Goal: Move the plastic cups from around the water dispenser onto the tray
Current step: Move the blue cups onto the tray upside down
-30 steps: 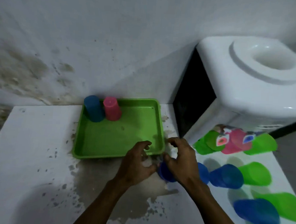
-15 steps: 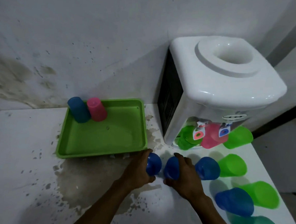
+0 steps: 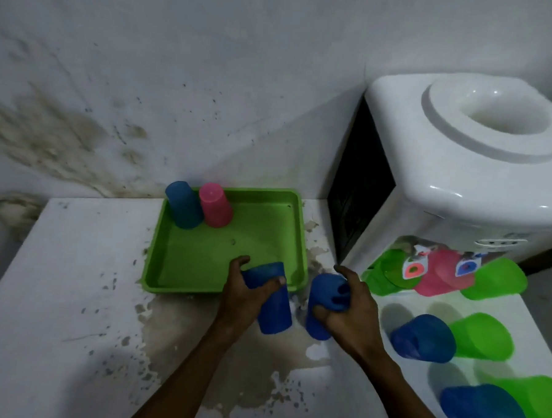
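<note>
My left hand [image 3: 243,295] grips an upside-down blue cup [image 3: 274,308], lifted at the front right corner of the green tray [image 3: 219,289]. My right hand [image 3: 349,308] grips a second blue cup [image 3: 323,291] just right of the tray. A blue cup [image 3: 183,205] and a pink cup [image 3: 215,205] stand upside down in the tray's back left corner. More cups sit to the right: a blue one [image 3: 423,338], a green one [image 3: 482,336], another blue one [image 3: 484,411], and green and pink cups [image 3: 440,275] under the taps of the white water dispenser [image 3: 462,174].
The white counter [image 3: 56,293] is stained and peeling in front of the tray. A stained wall [image 3: 146,90] rises right behind the tray and dispenser. The counter's right edge runs close to the far green cup [image 3: 496,281].
Both hands have closed on the two blue cups and raised them from the counter. The left cup now overlaps the tray's front right corner. The view has shifted.
</note>
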